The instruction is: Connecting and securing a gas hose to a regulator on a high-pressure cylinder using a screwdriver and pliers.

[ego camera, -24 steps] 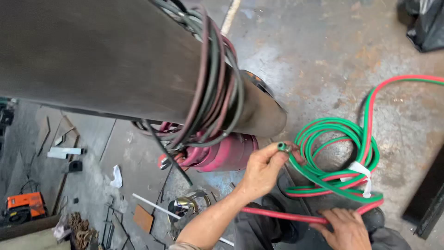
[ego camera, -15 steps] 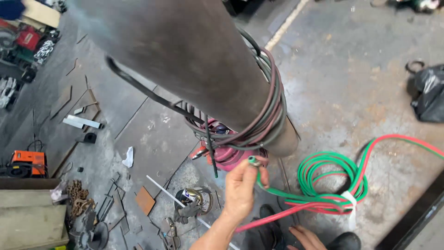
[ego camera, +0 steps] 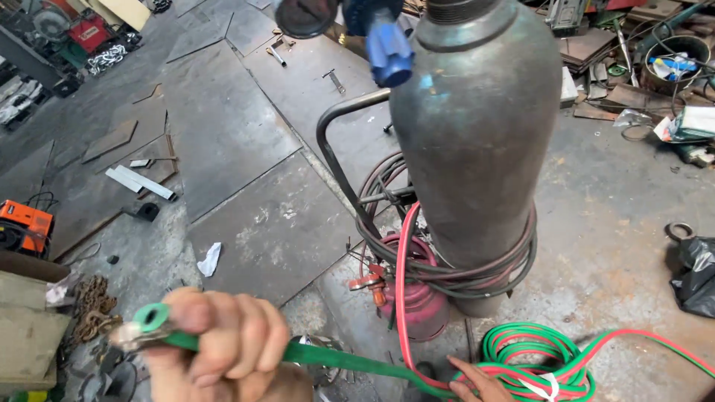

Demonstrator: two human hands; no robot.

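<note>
Floor (ego camera: 596, 246): stained concrete, partly covered by flat steel plates (ego camera: 223, 126). On it: tall gas cylinder (ego camera: 477, 134) upright, coiled green and red hoses (ego camera: 536, 361), white rag (ego camera: 209, 259), rusty chain (ego camera: 93, 309), black bag (ego camera: 694, 275), orange machine (ego camera: 22, 223), wrench (ego camera: 334, 80).

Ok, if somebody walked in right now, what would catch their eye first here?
First the tall dark gas cylinder standing upper centre, with dark hoses looped round its base. Next, the left hand close to the camera at the bottom, gripping the end of a green hose. At lower right, the right hand touches a green-and-red hose coil on the floor.
</note>
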